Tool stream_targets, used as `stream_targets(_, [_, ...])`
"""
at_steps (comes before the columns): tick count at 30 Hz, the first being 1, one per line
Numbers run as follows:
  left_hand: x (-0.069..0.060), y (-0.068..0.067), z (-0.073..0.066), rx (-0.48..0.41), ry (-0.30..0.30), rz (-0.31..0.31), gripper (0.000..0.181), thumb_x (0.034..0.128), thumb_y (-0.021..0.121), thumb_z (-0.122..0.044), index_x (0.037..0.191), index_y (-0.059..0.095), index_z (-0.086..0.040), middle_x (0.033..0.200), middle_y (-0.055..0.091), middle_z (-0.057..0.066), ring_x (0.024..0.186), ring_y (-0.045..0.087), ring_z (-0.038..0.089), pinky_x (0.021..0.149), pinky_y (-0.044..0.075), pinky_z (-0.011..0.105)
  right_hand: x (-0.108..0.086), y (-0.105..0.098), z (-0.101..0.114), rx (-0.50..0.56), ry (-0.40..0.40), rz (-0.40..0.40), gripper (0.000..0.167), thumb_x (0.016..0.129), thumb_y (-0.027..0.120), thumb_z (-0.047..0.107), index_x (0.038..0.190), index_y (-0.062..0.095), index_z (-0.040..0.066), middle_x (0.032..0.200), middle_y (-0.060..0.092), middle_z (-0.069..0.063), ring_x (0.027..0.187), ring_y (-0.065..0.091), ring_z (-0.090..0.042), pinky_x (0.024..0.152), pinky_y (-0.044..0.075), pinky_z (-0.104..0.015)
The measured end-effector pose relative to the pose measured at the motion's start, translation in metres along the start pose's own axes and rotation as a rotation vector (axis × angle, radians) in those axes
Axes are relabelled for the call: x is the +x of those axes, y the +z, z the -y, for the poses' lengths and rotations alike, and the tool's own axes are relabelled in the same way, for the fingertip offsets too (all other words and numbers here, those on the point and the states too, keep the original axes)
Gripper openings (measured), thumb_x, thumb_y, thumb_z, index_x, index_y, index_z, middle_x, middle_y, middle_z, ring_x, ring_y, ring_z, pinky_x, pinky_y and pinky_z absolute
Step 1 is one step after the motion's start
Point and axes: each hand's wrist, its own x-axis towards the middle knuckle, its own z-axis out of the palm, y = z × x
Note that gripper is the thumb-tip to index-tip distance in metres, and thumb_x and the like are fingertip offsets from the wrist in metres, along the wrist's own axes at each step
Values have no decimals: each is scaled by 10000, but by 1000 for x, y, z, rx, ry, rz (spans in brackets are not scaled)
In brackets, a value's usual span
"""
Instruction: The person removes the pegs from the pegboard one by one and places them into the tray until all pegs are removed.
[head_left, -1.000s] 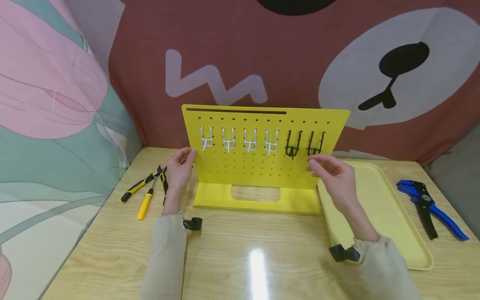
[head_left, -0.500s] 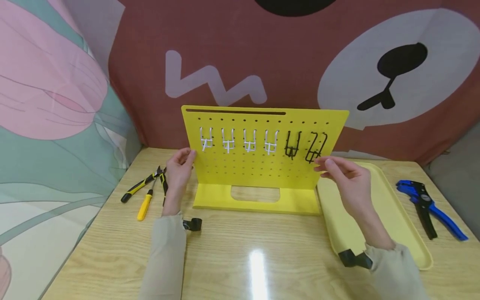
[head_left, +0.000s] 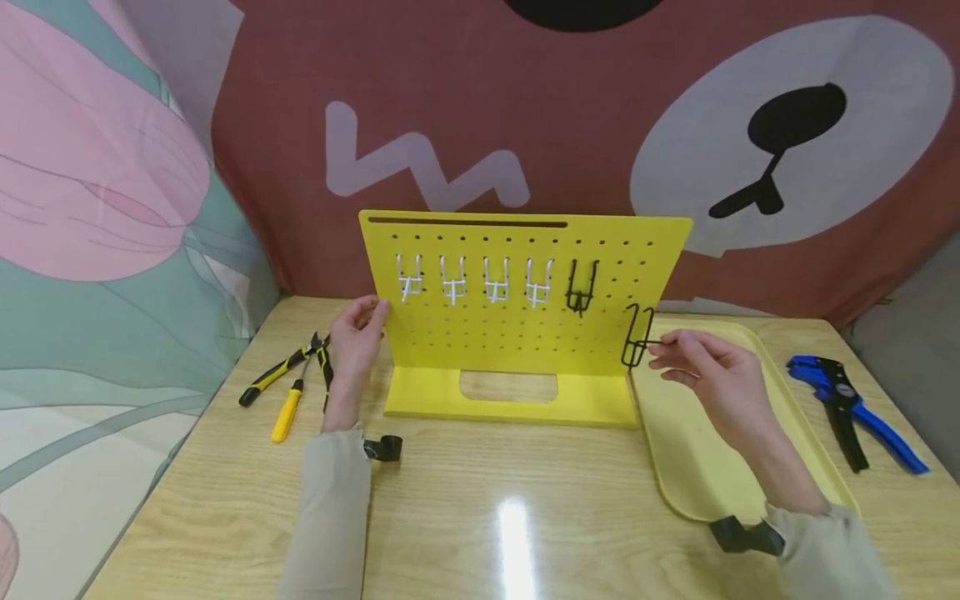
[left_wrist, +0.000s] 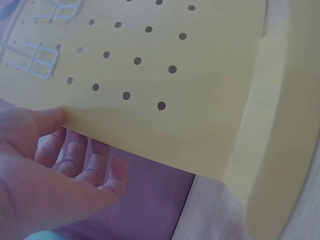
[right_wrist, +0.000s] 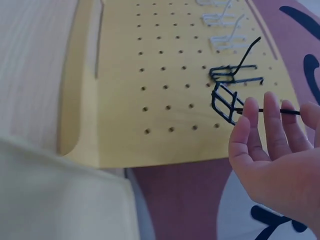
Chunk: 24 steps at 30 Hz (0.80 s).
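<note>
A yellow pegboard (head_left: 510, 350) stands upright on its base. Four white wire hooks, in a row with a black hook (head_left: 581, 287) at their right, hang on it; one is a white hook (head_left: 496, 280). My left hand (head_left: 356, 340) pinches the board's left edge, thumb in front, as the left wrist view shows of the hand (left_wrist: 60, 170). Between thumb and fingers my right hand (head_left: 720, 387) holds another black hook (head_left: 636, 337) by its prong, in front of the board's lower right edge. The right wrist view shows this hook (right_wrist: 225, 104) off the holes, with the hand (right_wrist: 280, 150) around its prong.
Right of the board lies a pale yellow tray (head_left: 705, 450), partly under my right forearm. Beyond it is a blue and black wire tool (head_left: 851, 404). At the left are black and yellow pliers (head_left: 277, 373) and a yellow-handled screwdriver (head_left: 288, 412). A patterned cloth hangs behind.
The rightmost black hook has come off the board and moved down and right with my right hand, tilting on the way. My left hand has stayed at the board's left edge.
</note>
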Motion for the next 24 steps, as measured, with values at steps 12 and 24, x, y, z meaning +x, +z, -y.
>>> stream_targets(12, [1, 0, -1, -4, 2, 30, 355, 953, 603, -314, 1162, 623, -28, 1026, 630, 59, 896, 558, 124, 772, 481, 328, -4, -38, -15, -113, 107, 10, 206, 1012, 486, 138, 1033, 680, 74, 935, 725, -4, 853, 683, -124, 738, 538, -232])
stream_targets(24, [1, 0, -1, -14, 8, -3, 284, 949, 621, -225, 1121, 631, 1, 921, 625, -26, 830, 543, 78, 690, 475, 238, 12, -73, -33, -302, 251, 12, 201, 1006, 511, 238, 1020, 681, 131, 940, 717, 4, 842, 683, -133, 703, 543, -229])
